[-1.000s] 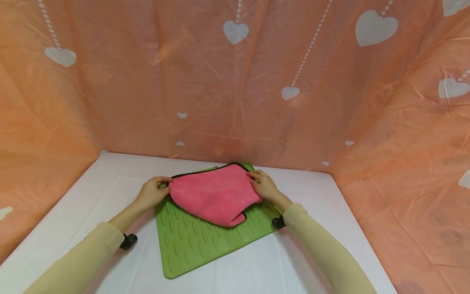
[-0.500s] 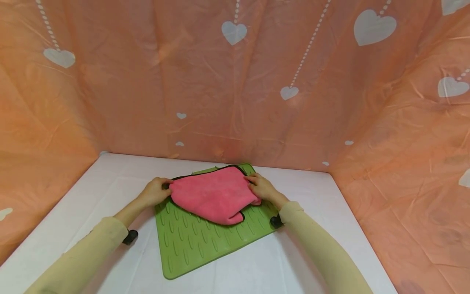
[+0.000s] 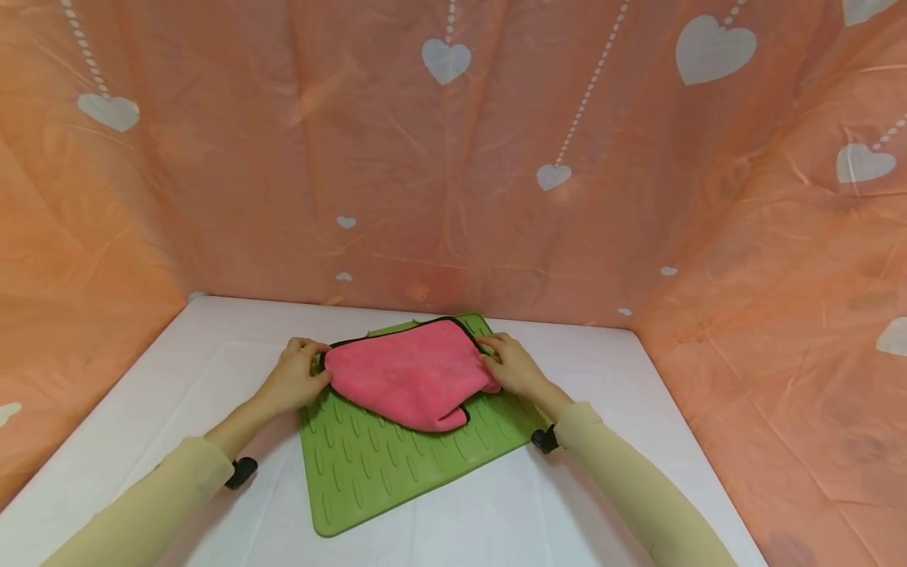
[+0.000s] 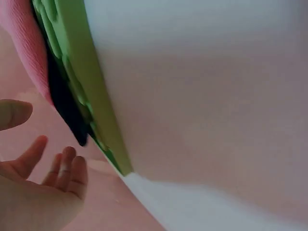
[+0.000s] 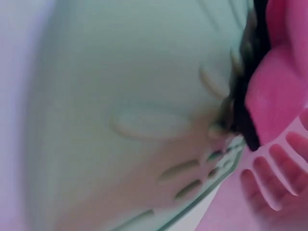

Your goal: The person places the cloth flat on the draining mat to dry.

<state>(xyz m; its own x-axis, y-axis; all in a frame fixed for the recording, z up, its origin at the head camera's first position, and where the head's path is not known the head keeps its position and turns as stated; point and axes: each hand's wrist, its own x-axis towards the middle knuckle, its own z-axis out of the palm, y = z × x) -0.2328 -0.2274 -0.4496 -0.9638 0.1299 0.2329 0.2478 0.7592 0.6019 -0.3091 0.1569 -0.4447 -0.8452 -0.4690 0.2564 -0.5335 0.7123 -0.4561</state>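
Observation:
A pink cloth (image 3: 407, 374) with dark edging lies partly folded on a green mat (image 3: 368, 480) with raised oval ridges. My left hand (image 3: 294, 378) is at the cloth's left end, thumb and fingers spread apart. In the left wrist view, nothing shows between the thumb and fingers of the left hand (image 4: 43, 187), and the dark edging stands apart from them. My right hand (image 3: 516, 366) is at the cloth's right edge. Its fingers look straight in the right wrist view, beside the pink cloth (image 5: 279, 91); whether the fingertips touch it is hard to tell.
A white-covered table (image 3: 234, 354) supports the mat, which sits at an angle. Orange sheeting (image 3: 397, 157) with pale hearts rises behind and along both sides. Black wrist devices (image 3: 242, 472) hang under the sleeves.
The cloth's raised upper edge has settled slightly lower onto the mat. My fingers have loosened from its two ends, and the left thumb has moved down. The mat stays in place.

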